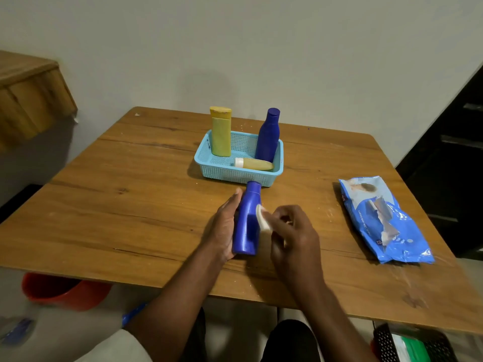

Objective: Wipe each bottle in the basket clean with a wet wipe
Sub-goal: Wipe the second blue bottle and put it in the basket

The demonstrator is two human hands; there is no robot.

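the person's left hand (pixel 224 226) holds a small blue bottle (pixel 247 222) above the wooden table (pixel 130 205), palm against its left side with the fingers stretched along and behind it; the bottle's cap points away toward the basket. the right hand (pixel 294 236) pinches a folded white wet wipe (pixel 262 220) between curled fingers and thumb, pressing it against the bottle's right side. no label or lettering can be made out on this bottle.

just beyond the bottle's cap sits a light blue mesh basket (pixel 209 163). inside it a yellow bottle (pixel 221 131) stands upright at the back left, a tall dark blue bottle (pixel 268 137) stands at the right, and a small yellowish bottle with a white cap (pixel 253 163) lies on its side along the front. none of them shows readable writing.

to the right, well apart from the basket, a blue wet wipe pack (pixel 384 218) lies flat on the table with its flap peeled open. it carries a printed picture and a line of white lettering down its side, too small and blurred to read.

under the table's left edge a red tub (pixel 65 291) shows on the floor, and a black crate (pixel 415 343) sits at the lower right.
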